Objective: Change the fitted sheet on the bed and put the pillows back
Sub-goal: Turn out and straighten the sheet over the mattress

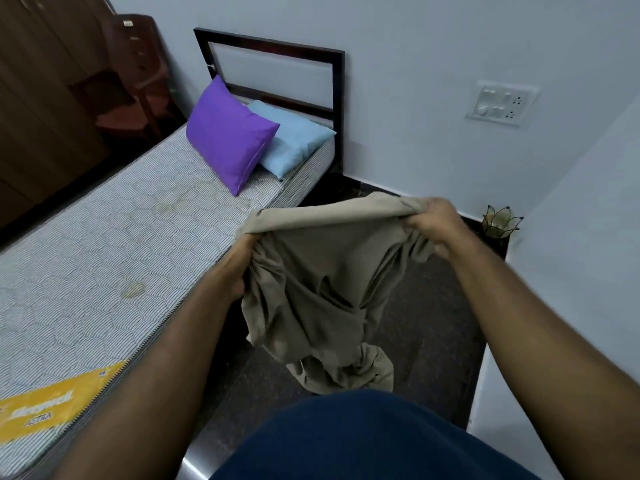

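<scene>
Bare mattress [104,244], 2 pillows [232,136] beside sheet [322,282]

Home bedroom, single bed [114,237] with bare mattress, two pillows [228,136], wooden wardrobe [38,98]

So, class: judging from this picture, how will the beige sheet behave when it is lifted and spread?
Probably floppy: the beige sheet sags in folds between the left hand and right hand. Likely light, since it hangs from two bunched grips. It may tangle, as its lower end looks twisted.
</scene>
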A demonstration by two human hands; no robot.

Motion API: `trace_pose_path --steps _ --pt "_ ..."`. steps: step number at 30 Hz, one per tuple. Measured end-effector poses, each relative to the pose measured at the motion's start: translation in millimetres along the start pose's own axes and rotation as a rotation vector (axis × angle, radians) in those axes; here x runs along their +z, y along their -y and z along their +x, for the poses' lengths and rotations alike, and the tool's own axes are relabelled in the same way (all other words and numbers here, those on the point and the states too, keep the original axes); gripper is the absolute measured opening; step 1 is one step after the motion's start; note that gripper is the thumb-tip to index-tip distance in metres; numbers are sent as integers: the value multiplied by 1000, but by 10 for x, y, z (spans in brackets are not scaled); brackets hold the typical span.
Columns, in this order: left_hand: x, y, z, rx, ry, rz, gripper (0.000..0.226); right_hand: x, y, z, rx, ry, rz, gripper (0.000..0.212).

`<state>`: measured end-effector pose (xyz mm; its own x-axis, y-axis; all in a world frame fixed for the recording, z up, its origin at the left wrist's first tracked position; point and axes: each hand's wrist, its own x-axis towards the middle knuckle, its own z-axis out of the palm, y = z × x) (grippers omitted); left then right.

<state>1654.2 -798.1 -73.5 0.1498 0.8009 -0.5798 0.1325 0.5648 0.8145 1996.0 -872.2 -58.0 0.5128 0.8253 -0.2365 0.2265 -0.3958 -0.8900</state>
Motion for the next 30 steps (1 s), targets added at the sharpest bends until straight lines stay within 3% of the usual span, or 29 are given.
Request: trace_pose_path --steps 2,4,6,9,10,13,14,17,18,22,24,25,27,29,30 --pt "2 -224 -72 95 27 -4 62 13 194 -10 -85 -124 85 19" --pt "11 -652 -194 220 30 -112 57 -26 516 -37 -252 -147 160 24" --pt "41 -1132 -361 353 52 -243 64 -136 892 -57 -401 -154 384 28" --pt "139 -1646 -604 538 113 -408 41 -274 1325 -26 -433 -146 757 9" --pt "193 -1745 -666 573 156 -444 41 -274 1405 -8 -386 -91 755 14" --pt "332 -1905 -699 641 265 -384 30 -300 1536 27 -351 121 295 29" --pt "332 -1940 -663 645 258 -346 28 -326 1601 47 -363 92 290 28" --pt "244 -2089 -641 701 132 -270 33 -464 1845 87 -364 -79 712 29" --pt "208 -2161 -648 730 100 -272 36 -506 1886 109 -383 -105 705 31" --pt "50 -2430 -577 730 -33 -307 28 -633 2009 118 -444 -167 12 48" --pt "41 -2465 -587 767 -48 3 41 -682 2118 116 -485 -265 96 59" --pt "55 -2464 -629 793 -64 220 49 -695 2178 122 -505 -288 154 57" --pt "60 -2510 -681 830 -131 468 67 -701 2257 74 -518 -130 36 45" --pt "28 -2566 -699 863 -81 325 66 -744 2265 80 -523 14 -29 35" --pt "3 -2590 -689 882 -26 172 56 -762 2263 95 -528 17 93 29"
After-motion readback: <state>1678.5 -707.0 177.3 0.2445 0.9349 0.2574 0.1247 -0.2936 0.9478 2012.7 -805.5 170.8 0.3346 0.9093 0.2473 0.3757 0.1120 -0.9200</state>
